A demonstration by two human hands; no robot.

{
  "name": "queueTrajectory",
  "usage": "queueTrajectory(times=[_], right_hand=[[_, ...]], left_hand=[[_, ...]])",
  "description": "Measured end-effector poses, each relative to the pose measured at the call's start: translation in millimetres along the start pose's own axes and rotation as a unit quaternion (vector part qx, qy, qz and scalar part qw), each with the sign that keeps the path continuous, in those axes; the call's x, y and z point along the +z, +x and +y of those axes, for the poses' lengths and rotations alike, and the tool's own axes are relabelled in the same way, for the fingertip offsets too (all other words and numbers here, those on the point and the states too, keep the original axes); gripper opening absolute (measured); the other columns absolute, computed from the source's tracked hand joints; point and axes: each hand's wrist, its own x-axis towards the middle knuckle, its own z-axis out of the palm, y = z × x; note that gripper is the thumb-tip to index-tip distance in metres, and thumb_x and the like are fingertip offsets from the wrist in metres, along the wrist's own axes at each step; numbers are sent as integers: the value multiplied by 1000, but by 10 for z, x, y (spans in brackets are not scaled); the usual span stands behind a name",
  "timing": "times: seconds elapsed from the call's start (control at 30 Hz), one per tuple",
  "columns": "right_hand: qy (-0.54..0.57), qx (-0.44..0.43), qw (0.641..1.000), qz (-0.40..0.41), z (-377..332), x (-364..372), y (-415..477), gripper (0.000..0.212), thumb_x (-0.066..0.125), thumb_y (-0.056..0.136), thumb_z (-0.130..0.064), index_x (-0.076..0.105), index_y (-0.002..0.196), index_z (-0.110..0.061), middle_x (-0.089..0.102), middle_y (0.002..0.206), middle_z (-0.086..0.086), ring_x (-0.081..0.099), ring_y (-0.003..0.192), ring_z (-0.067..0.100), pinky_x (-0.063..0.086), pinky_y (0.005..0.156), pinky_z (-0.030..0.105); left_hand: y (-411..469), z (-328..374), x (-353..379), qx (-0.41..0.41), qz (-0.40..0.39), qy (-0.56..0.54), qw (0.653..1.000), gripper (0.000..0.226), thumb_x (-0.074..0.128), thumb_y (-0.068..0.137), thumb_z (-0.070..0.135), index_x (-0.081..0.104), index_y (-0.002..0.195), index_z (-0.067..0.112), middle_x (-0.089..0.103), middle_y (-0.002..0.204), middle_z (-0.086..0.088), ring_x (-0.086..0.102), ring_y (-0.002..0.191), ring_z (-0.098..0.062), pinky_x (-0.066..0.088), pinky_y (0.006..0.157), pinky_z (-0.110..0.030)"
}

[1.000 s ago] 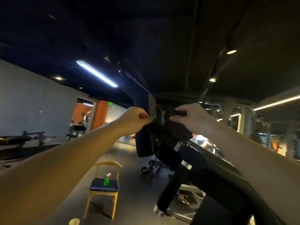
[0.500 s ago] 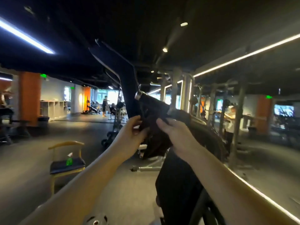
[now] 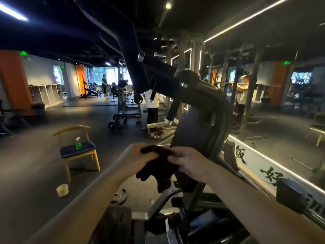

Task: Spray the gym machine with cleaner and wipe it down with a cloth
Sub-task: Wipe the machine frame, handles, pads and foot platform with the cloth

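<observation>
A dark maroon cloth (image 3: 158, 170) hangs bunched between both hands, in front of the black gym machine (image 3: 198, 127). My left hand (image 3: 136, 158) grips the cloth's upper left edge. My right hand (image 3: 189, 163) pinches its upper right part. The cloth is held off the machine, below its padded handle arm (image 3: 158, 66). A green spray bottle (image 3: 78, 143) with a white trigger stands on the seat of a wooden chair (image 3: 77, 148) to the left, out of both hands' reach.
A round yellowish container (image 3: 62, 190) and a weight plate (image 3: 118, 196) lie on the floor near the chair. A mirror wall (image 3: 281, 106) runs along the right. A person in white (image 3: 152, 110) stands behind the machine; others are farther back.
Both hands came down from the raised handle arm with the cloth, now holding it lower in front of the machine's back pad. The view tilted down and turned right.
</observation>
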Motion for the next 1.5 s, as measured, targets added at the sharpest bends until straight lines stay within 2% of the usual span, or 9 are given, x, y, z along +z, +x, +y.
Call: queueTrajectory(times=[0.13, 0.27, 0.5, 0.67, 0.77, 0.93, 1.07, 1.2, 1.5], right_hand=[[-166, -11, 986, 21, -1, -78, -111, 41, 64, 95, 1, 72, 127, -23, 73, 121, 1, 65, 120, 16, 50, 105, 31], [-213, 24, 973, 85, -62, -136, -183, 39, 75, 93, -20, 62, 130, -25, 67, 118, 3, 70, 106, 23, 59, 97, 43], [194, 136, 971, -12, -287, -311, -198, 45, 60, 103, -44, 54, 139, -17, 61, 136, 25, 65, 117, 49, 56, 95, 62], [321, 75, 944, 35, -385, -407, -102, 39, 60, 104, -31, 57, 138, -11, 59, 139, 24, 57, 127, 48, 51, 99, 64], [328, -1, 941, 87, -486, -521, -28, 30, 58, 105, -20, 63, 131, -7, 69, 128, 21, 68, 117, 39, 56, 98, 58], [30, -181, 952, 245, -927, -870, 183, 30, 63, 102, -20, 68, 131, -28, 72, 122, -1, 67, 118, 17, 55, 103, 45], [-174, -307, 888, 294, -1546, -1174, 328, 35, 60, 103, -18, 57, 136, -29, 56, 111, -26, 50, 94, -31, 34, 79, -7], [-266, -313, 875, 256, -1928, -1426, 704, 38, 59, 104, -25, 57, 142, -24, 58, 119, -16, 57, 107, -3, 37, 76, -2], [-326, -197, 921, 82, -2264, -1714, 1539, 33, 53, 106, -40, 64, 137, -34, 51, 151, 5, 49, 135, 23, 35, 102, 32]], left_hand=[[33, 110, 99, -10, 6, 50, 999, 7, 74, 93, 28, 69, 94, 24, 72, 85, 3, 70, 73, -5, 48, 64, -19], [114, 265, 216, -2, 18, 95, 995, 9, 76, 90, 26, 67, 92, 23, 70, 86, 2, 69, 76, -8, 47, 62, -19], [322, 601, 392, 74, 5, 122, 990, 5, 68, 97, 22, 72, 100, 24, 72, 93, 4, 70, 87, -11, 56, 80, -30], [512, 809, 444, 160, -56, 148, 974, 13, 62, 101, 25, 75, 105, 25, 72, 97, 6, 70, 90, -7, 58, 89, -33], [671, 887, 449, 185, -52, 157, 969, 30, 55, 92, 59, 72, 108, 40, 67, 110, 16, 63, 109, -13, 53, 99, -44], [1020, 1219, 336, 216, 47, 52, 974, 28, 58, 94, 60, 70, 109, 41, 66, 114, 8, 63, 108, -7, 55, 98, -40], [1455, 1615, 98, 255, 242, 191, 917, 16, 62, 95, 50, 66, 106, 38, 60, 116, 14, 51, 117, -9, 39, 106, -35], [1812, 1905, -176, 229, 337, 447, 797, 40, 52, 101, 53, 60, 133, 32, 51, 143, 11, 30, 141, -17, 21, 118, -44], [2048, 1827, -290, 176, 329, 439, 817, 34, 54, 99, 56, 65, 125, 38, 61, 125, 20, 38, 128, -10, 15, 116, -37]])
